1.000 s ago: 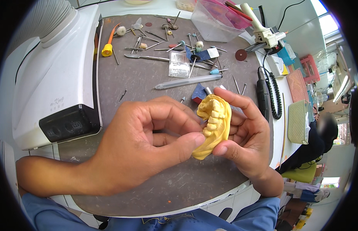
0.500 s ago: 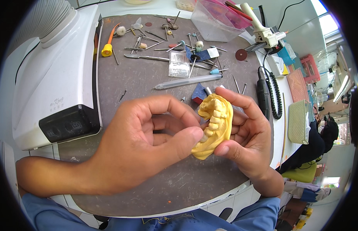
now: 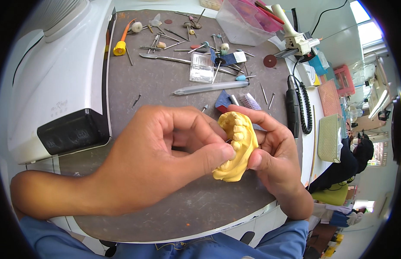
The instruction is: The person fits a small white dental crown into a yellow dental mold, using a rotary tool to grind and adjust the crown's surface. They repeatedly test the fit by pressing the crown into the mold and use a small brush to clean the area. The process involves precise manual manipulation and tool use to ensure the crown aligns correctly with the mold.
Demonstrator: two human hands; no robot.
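I see a pale yellow plaster dental cast, a horseshoe row of moulded teeth on a thick base, held tilted above the near middle of the bench. My right hand cups it from the right, fingers curled closed around its back and the thumb pressed on its near edge. My left hand is bent closed too, thumb tip pushing against the teeth from the left. Beneath lies a dark grey work mat strewn at its far side with metal hand instruments and a clear plastic tube. A white machine housing stands at the left; a black coiled cable lies right.
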